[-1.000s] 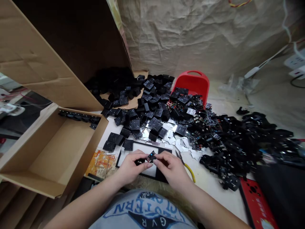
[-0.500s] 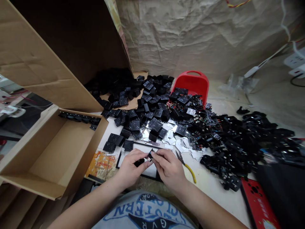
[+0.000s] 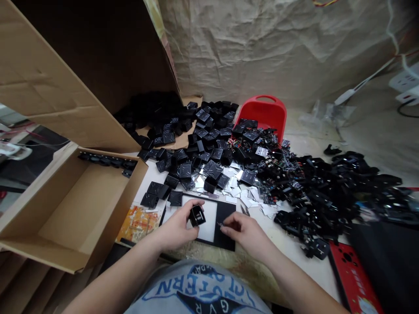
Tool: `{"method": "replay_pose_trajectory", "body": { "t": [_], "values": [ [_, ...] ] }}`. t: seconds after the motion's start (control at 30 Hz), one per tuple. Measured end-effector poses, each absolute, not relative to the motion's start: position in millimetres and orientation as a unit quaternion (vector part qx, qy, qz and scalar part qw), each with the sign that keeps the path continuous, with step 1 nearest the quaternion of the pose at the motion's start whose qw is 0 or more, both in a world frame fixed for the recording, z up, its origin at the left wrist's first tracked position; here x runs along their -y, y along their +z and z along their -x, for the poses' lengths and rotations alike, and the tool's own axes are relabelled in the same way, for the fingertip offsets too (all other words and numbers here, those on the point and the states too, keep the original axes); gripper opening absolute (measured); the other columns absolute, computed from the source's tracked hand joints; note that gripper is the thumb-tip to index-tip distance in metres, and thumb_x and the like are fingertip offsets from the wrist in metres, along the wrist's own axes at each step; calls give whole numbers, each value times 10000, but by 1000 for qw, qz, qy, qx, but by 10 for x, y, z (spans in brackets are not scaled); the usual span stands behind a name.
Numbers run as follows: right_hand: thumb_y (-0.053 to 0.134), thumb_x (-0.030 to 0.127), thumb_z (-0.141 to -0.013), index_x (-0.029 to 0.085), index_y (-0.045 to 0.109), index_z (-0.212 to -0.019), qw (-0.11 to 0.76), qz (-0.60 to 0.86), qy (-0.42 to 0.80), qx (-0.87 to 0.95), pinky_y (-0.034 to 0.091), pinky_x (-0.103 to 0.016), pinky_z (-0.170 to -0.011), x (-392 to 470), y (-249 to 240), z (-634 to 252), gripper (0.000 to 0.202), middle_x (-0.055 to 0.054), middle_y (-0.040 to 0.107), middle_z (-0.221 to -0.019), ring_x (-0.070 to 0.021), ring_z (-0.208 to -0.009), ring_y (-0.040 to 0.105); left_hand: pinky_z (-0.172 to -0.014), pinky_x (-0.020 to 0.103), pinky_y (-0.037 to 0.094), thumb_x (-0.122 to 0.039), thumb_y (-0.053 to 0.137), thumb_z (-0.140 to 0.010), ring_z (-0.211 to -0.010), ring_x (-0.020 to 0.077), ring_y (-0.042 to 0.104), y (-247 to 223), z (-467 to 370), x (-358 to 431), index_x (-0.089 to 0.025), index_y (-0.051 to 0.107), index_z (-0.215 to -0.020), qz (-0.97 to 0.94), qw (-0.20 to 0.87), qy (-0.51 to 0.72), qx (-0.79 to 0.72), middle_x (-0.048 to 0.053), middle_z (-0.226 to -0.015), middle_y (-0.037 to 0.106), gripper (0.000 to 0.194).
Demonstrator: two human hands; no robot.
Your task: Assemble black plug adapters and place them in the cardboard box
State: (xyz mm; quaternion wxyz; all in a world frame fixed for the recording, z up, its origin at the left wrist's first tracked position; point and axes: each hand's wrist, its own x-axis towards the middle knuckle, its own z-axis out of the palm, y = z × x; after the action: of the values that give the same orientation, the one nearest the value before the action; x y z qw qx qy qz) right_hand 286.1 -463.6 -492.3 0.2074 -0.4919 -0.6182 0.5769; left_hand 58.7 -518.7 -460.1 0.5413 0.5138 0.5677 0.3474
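Left hand (image 3: 178,224) and right hand (image 3: 241,227) split apart! Left grips an open black housing (image 3: 197,216) between thumb and fingers; right pinches a small piece (image 3: 220,224), too blurred to identify, so 2 items are now handled separately. Beneath lies a black-bordered board (image 3: 225,211); beyond, loose housings (image 3: 213,170); farthest, a red bin (image 3: 264,114).

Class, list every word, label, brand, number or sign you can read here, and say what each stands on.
"ERN": apparently part of the large blue lettering on the grey shirt; the rest is too distorted to read.
"G", "V", "R": separate letters on the shirt's dark patch.
Red panel: pale characters, too blurred to read.
Black part in the left hand: nothing legible.
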Motion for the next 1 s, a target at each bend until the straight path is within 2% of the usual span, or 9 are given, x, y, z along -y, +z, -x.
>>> {"method": "replay_pose_trajectory", "body": {
  "t": [0.1, 0.2, 0.33, 0.4, 0.5, 0.57, 0.7, 1.0],
  "values": [
    [742, 350, -710, 203, 648, -607, 181, 497, 518, 672, 428, -278, -547, 4630, -4969, -2893, 202, -1, 608, -626, -162, -599, 544, -787, 302, 493, -242, 742, -692, -840, 180, 618, -4553, -633, 5165, -200, 570, -1009, -524, 484, 337, -614, 22, -925, 649, 363],
    [724, 444, -750, 203, 651, -639, 253, 475, 591, 601, 470, -285, -575, 4640, -4871, -2814, 275, -6, 618, -681, -160, -633, 565, -780, 311, 480, -274, 727, -714, -822, 178, 603, -4545, -709, 5165, -205, 527, -899, -541, 427, 346, -636, 23, -923, 651, 281],
    [771, 504, -712, 207, 642, -695, 350, 442, 708, 425, 498, -269, -543, 4676, -4626, -2627, 324, 12, 619, -649, -142, -586, 583, -806, 326, 490, -207, 612, -782, -842, 179, 619, -4578, -766, 5195, -217, 441, -967, -547, 423, 379, -615, 35, -946, 645, 252],
    [786, 493, -707, 203, 625, -691, 363, 433, 732, 381, 488, -252, -519, 4690, -4539, -2547, 331, 27, 605, -579, -127, -530, 574, -850, 354, 491, -172, 594, -763, -915, 203, 612, -4579, -764, 5201, -205, 425, -1106, -570, 407, 369, -611, 58, -1012, 620, 383],
    [789, 475, -718, 196, 610, -687, 374, 426, 738, 367, 470, -230, -501, 4700, -4503, -2476, 332, 36, 603, -540, -105, -481, 551, -995, 418, 430, -88, 549, -695, -1128, 254, 543, -4565, -744, 5191, -194, 385, -1284, -630, 389, 345, -577, 106, -1209, 555, 621],
    [777, 469, -736, 197, 609, -701, 377, 422, 736, 371, 464, -227, -497, 4707, -4521, -2455, 322, 37, 607, -538, -103, -477, 545, -1017, 434, 412, -70, 530, -672, -1163, 267, 519, -4560, -737, 5181, -195, 423, -1275, -651, 380, 340, -562, 110, -1235, 543, 625],
    [747, 463, -774, 200, 602, -712, 375, 410, 727, 404, 461, -229, -508, 4733, -4547, -2439, 307, 32, 617, -555, -108, -494, 551, -964, 414, 434, -94, 562, -695, -1065, 252, 548, -4566, -755, 5175, -192, 494, -1193, -664, 341, 353, -564, 86, -1124, 594, 512],
    [711, 513, -786, 193, 583, -688, 369, 437, 674, 467, 459, -248, -538, 4786, -4445, -2413, 358, 25, 593, -543, -122, -515, 554, -898, 409, 443, -109, 609, -707, -987, 236, 553, -4597, -805, 5204, -202, 508, -1156, -659, 289, 358, -595, 67, -1052, 608, 469]
  ]
}}
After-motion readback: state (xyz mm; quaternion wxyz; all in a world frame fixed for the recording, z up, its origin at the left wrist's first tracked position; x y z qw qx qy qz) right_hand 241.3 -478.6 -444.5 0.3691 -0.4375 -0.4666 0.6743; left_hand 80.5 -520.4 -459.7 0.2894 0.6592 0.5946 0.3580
